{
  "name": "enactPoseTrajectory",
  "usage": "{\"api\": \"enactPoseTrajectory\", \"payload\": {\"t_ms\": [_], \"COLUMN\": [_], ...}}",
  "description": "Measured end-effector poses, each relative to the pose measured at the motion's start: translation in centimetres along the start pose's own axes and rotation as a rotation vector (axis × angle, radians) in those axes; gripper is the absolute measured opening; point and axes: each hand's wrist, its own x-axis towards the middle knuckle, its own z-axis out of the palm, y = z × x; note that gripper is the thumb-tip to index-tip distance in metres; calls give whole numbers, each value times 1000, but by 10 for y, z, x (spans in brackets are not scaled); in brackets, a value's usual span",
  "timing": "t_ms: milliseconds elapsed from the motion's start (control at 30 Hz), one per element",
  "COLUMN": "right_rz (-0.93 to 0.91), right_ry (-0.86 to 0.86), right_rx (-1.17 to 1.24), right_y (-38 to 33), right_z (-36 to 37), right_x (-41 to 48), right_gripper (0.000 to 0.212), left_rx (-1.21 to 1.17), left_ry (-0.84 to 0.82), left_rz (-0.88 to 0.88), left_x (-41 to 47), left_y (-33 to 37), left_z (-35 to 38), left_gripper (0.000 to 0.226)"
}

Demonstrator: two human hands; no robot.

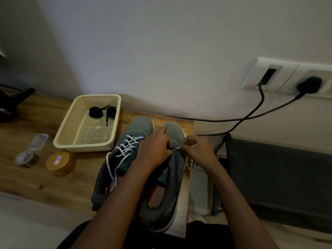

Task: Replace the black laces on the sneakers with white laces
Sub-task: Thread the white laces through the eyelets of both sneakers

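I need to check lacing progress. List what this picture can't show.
Head view only:
- Right sneaker's eyelets: covered by left hand and right hand.
- White lace past its tip: hidden behind the right hand.
- Orange jar label: too small to read.
- Dark object on the table: cut by the left edge.

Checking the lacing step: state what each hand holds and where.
Right hand pinches the white lace near its tip. Left hand grips the right sneaker at its eyelets.

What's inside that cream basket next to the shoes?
The basket holds two bundles of black laces, lying near its far end. The rest of its mesh floor looks bare. The near wall hides a strip of the floor just behind it, so something small there would not show.
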Motion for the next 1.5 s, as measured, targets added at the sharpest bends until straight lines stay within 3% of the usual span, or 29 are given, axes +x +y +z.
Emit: {"api": "enactPoseTrajectory", "payload": {"t_ms": [300,467,600,700,867,1033,1167,1233,1367,1500], "right_rz": [-20,-14,58,142,205,220,115,108,142,111], "right_ry": [47,219,136,126,172,174,197,178,163,208], "right_rx": [-204,-300,-163,-77,-222,-313,-503,-550,-559,-600], "right_y": [2,-8,-12,-12,-16,-23,-28,-30,-33,-37], "right_z": [13,9,14,12,12,11,14,14,12,14], "right_x": [-1,-1,0,-2,-4,-7,-15,-18,-19,-21], "right_gripper": [10,11,37,43,33,33,36,41,44,38], "left_rx": [143,133,33,21,-166,-557,-816,-666,15,177], "left_ry": [61,58,26,-5,102,330,260,203,239,183], "left_rz": [-19,-110,-192,-169,-171,-274,-200,-174,-36,-80], "left_x": [-1,-2,-3,-1,4,9,11,9,1,-3], "left_y": [6,17,22,19,10,0,3,3,1,4], "left_z": [12,14,10,6,2,-2,2,2,-3,-4], "left_gripper": [23,22,28,22,14,10,19,15,24,14]}}
